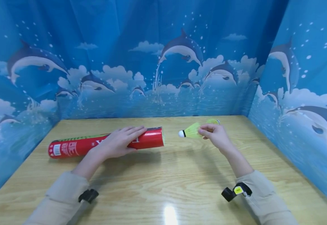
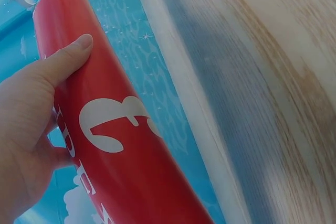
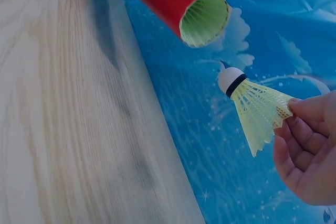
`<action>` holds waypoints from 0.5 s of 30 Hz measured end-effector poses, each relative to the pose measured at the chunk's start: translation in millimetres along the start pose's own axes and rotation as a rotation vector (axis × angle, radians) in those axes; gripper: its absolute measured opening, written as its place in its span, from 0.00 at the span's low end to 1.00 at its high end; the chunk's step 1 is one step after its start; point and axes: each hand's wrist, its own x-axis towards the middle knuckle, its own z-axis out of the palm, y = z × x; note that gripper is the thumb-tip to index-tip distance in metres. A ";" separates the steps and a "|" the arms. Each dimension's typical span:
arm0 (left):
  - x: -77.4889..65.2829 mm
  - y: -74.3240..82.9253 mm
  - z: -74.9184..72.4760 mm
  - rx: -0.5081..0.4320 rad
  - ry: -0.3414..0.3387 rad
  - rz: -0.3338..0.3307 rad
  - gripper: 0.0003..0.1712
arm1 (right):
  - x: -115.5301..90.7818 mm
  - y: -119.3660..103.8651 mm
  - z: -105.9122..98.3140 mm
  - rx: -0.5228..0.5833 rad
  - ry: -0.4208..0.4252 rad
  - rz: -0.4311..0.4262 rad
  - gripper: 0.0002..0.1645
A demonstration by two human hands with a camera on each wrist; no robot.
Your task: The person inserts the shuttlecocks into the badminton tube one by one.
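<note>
My left hand (image 1: 121, 140) grips a red shuttlecock tube (image 1: 149, 138) near its right end, thumb along one side and fingers round the other. The tube lies sideways, its open mouth (image 3: 206, 20) facing right, with ribbed yellow-green showing inside. My right hand (image 1: 215, 135) pinches a yellow shuttlecock (image 1: 193, 130) by the edge of its skirt. Its white cork (image 3: 231, 80) with a black band points left toward the tube's mouth, a short gap apart. Behind my right hand, a second yellow shuttlecock (image 1: 213, 121) is partly hidden.
Under both hands is a light wood-grain table (image 1: 163, 175). A blue curtain (image 1: 118, 62) printed with dolphins stands along its back edge and continues down the sides. Each sleeve carries a small black wrist camera (image 1: 88, 196).
</note>
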 end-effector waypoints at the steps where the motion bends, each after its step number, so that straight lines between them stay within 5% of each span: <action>1: 0.1 0.1 0.2 0.001 0.000 0.000 0.56 | 0.2 -1.8 2.9 0.007 -0.005 -0.006 0.19; 15: 1.5 2.6 1.5 0.015 -0.018 -0.027 0.57 | 0.4 -26.2 48.9 0.136 -0.062 -0.080 0.15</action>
